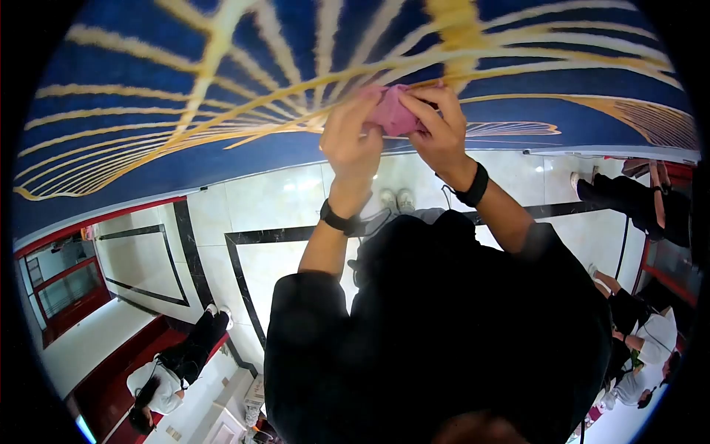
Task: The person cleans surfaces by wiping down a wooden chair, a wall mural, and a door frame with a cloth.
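Note:
A small crumpled pink cloth [396, 112] is held between both hands over a blue surface with gold line patterns [259, 81], near its front edge. My left hand [353, 132] grips the cloth's left side with bent fingers. On the other side my right hand [438, 124] pinches the cloth between thumb and fingers. Each wrist wears a black band. The fingertips are partly hidden by the cloth's folds.
Below the surface's edge lies a pale tiled floor [281, 196] with black stripes. One person [159, 381] is at the lower left. Other people [651, 325] are at the right. A red-framed glass door [70, 285] stands at the left.

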The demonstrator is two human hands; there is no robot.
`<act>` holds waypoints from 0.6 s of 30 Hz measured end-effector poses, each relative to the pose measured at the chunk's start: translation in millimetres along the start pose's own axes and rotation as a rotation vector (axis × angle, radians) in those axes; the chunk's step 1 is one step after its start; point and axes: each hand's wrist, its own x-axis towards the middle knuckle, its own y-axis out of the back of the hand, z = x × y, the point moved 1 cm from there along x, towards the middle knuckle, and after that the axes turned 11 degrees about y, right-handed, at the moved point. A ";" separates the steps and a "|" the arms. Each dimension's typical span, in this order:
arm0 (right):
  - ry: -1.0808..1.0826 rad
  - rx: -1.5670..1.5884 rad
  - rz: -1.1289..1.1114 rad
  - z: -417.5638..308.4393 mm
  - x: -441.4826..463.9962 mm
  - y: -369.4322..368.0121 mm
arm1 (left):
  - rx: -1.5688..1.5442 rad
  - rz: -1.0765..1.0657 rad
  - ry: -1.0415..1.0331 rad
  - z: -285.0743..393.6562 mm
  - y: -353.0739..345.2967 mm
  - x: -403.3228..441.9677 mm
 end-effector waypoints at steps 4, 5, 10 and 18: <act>0.031 -0.077 0.092 1.2 42.0 42.1 | -0.092 0.048 -0.093 47.0 -17.0 29.8; 0.039 -0.100 0.121 1.6 50.3 52.9 | -0.099 0.040 -0.096 57.6 -22.4 34.0; 0.047 -0.140 0.220 22.4 39.9 75.7 | -0.105 0.050 -0.221 80.6 -49.3 42.6; -0.048 -0.204 0.211 20.6 -5.1 41.0 | -0.092 -0.080 -0.209 47.8 -40.8 27.2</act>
